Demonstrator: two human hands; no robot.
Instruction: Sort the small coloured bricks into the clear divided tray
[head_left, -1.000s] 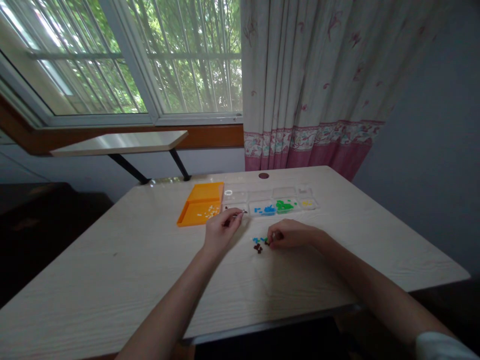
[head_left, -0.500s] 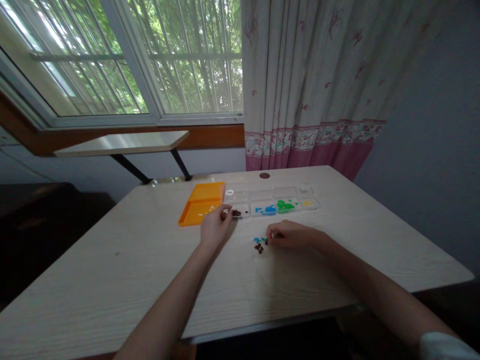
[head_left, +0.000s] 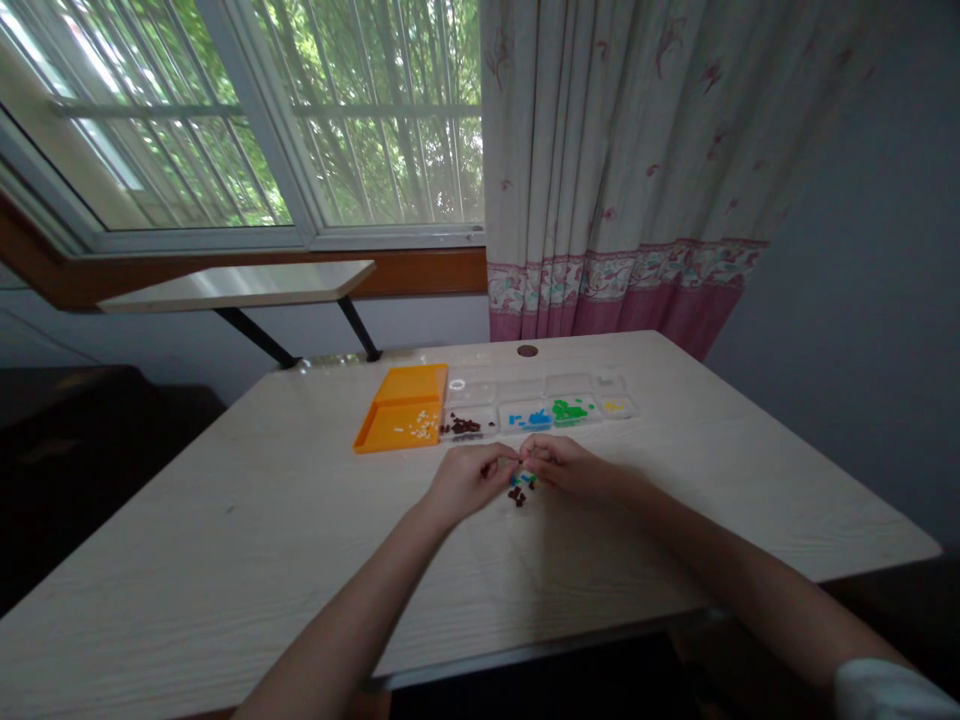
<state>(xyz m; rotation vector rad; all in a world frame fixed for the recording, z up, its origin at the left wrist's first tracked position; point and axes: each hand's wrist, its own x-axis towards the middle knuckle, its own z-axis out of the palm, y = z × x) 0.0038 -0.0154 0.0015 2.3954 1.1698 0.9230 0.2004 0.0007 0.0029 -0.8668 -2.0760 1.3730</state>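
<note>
My left hand (head_left: 474,480) and my right hand (head_left: 564,466) meet fingertip to fingertip above the middle of the desk. Both are closed in a pinch. A tiny dark brown piece shows where the left fingertips touch the right ones; whatever else the right fingers hold is hidden. Just below them on the desktop lie some loose brown pieces (head_left: 517,496) and a few blue and green pieces (head_left: 524,480), partly covered by the fingers. Behind the hands is a clear compartment tray (head_left: 498,421) with brown pieces (head_left: 463,425), blue pieces (head_left: 537,419), green pieces (head_left: 570,411) and yellow pieces (head_left: 613,406).
Left of the tray sits an open orange case (head_left: 409,384) with white pieces (head_left: 422,426) in it. A white ring (head_left: 457,385) lies in a back compartment. A raised shelf (head_left: 247,284) stands at the back left of the pale desk (head_left: 225,560), below the window.
My left hand has moved from the brown pieces in the tray, right and toward me, to meet my right hand. My right hand has shifted slightly up and left.
</note>
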